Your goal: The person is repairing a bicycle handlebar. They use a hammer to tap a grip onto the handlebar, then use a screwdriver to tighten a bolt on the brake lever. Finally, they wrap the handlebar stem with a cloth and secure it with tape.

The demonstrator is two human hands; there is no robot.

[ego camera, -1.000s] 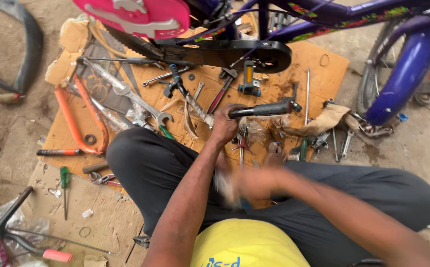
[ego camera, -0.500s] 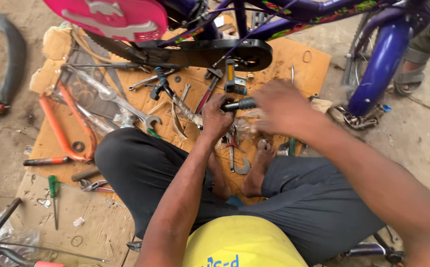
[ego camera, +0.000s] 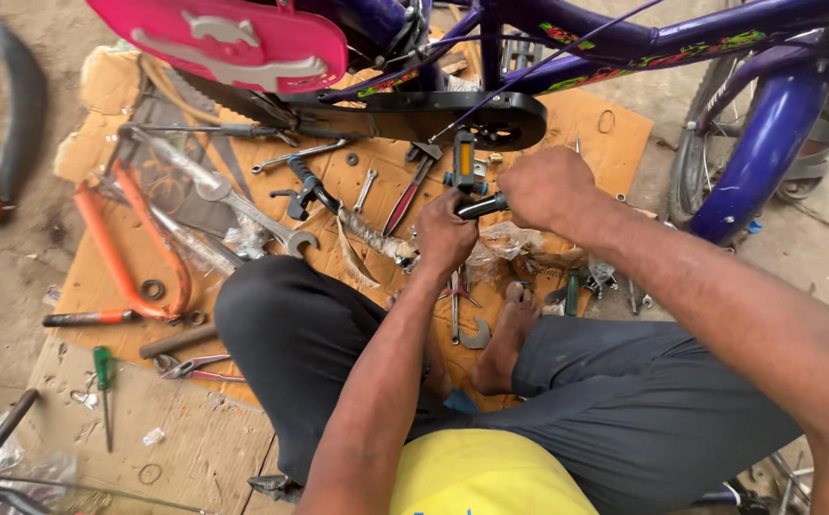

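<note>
View from the head camera, looking down on a repair spot on bare, dusty ground. I see a flattened sheet of brown cardboard (ego camera: 615, 143) laid on the dirt as the work surface; a second, paler sheet of cardboard (ego camera: 195, 439) lies nearer the camera at lower left.

The left hand (ego camera: 446, 232) is closed in a fist around the near end of a short black bar-shaped crank arm (ego camera: 483, 205). The right hand (ego camera: 546, 186) is clenched over the far end of the same arm, so both hands are clamped on it, just apart from each other. The crank arm sits low over the cardboard, directly below the black chain guard (ego camera: 434, 119) of a purple child's bicycle (ego camera: 624, 38), beside a black and orange pedal (ego camera: 464, 160).

Across the cardboard lie loose tools:
- a large silver open-ended spanner (ego camera: 243, 205), left of centre;
- an orange metal hacksaw frame (ego camera: 119, 253), at the left edge;
- red-handled pliers (ego camera: 413, 191), just left of the left hand;
- a green-handled screwdriver (ego camera: 103, 377), on the paler sheet.

A pink plastic panel (ego camera: 233, 38) of the bicycle overhangs the top. A black rubber tyre (ego camera: 23, 105) curves over the dirt at far left. The person sits cross-legged in dark trousers (ego camera: 290, 334), one bare foot (ego camera: 510, 329) resting on the cardboard.
</note>
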